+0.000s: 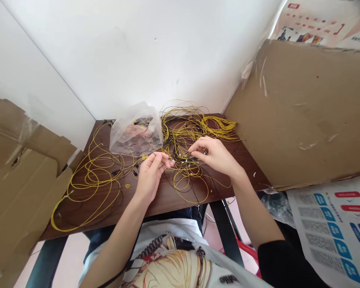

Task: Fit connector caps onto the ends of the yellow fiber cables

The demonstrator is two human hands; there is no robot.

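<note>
My left hand [151,172] hovers over a dark wooden table [165,196], fingers pinched together on a thin yellow wire [144,158] with a small connector at its end. My right hand [214,154] is a little farther back and to the right, fingers curled and pinching small parts in a tangle of yellow and black wires [186,132]. Loose loops of yellow wire [90,176] lie spread over the table's left half.
A crumpled clear plastic bag [136,130] sits at the back middle of the table. Cardboard sheets stand on the left [21,180] and on the right [306,116]. A white wall lies behind. A printed sheet [336,228] lies lower right.
</note>
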